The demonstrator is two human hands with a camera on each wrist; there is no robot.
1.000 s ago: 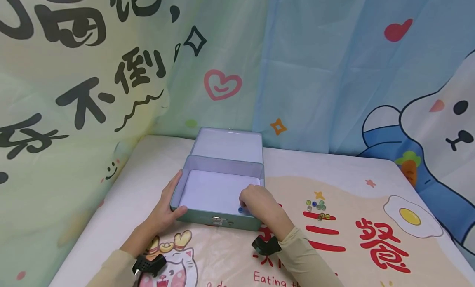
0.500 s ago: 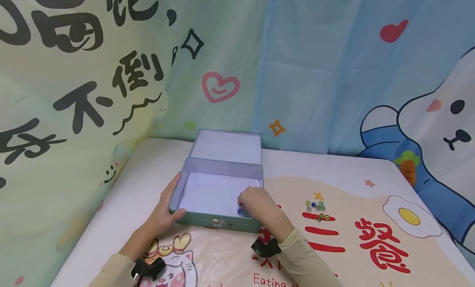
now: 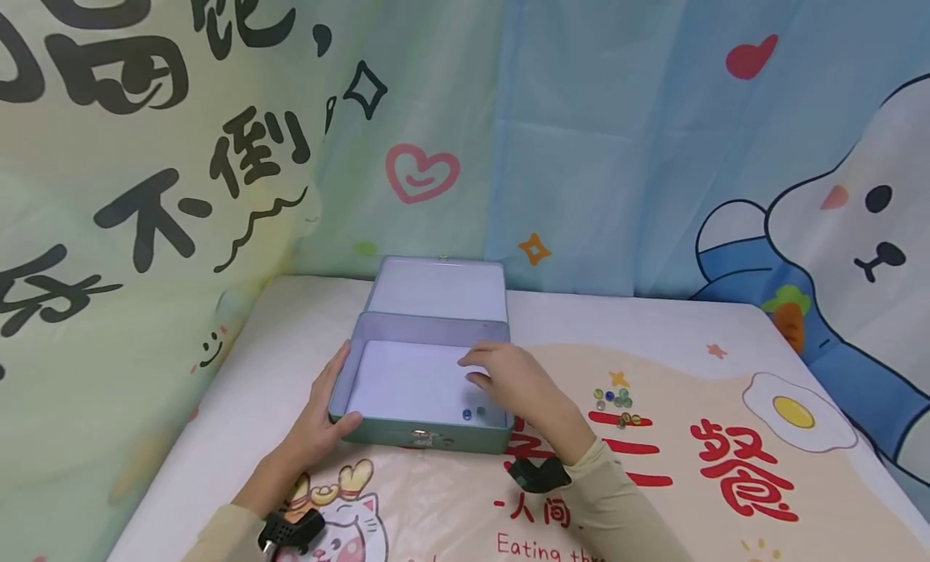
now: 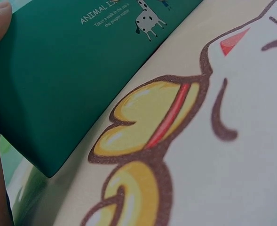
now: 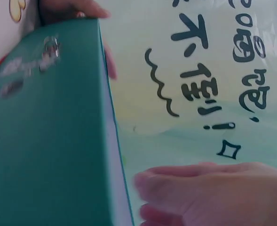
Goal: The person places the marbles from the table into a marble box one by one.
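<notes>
A green tin box (image 3: 458,438) with a white inside stands on the table, its lid (image 3: 439,290) tipped back. My left hand (image 3: 315,417) grips its left front corner, thumb over the front rim and fingers along the left wall. In the left wrist view, the box's green wall (image 4: 77,70) carries printed letters and a giraffe. On the box floor, near the front right, lie a blue marble (image 3: 467,414) and a greenish marble (image 3: 481,412). My right hand (image 3: 519,380) is over the box's right side, thumb and fingers parted, with nothing seen between them.
Several glass marbles (image 3: 623,400) lie on the patterned tablecloth (image 3: 552,320) right of the box, in two loose groups. A printed curtain (image 3: 581,142) hangs behind the table, close to the raised lid.
My right hand has lifted up and to the right from the box's front right corner, and its fingers have spread. Both marbles there now show. My left hand stays on the box.
</notes>
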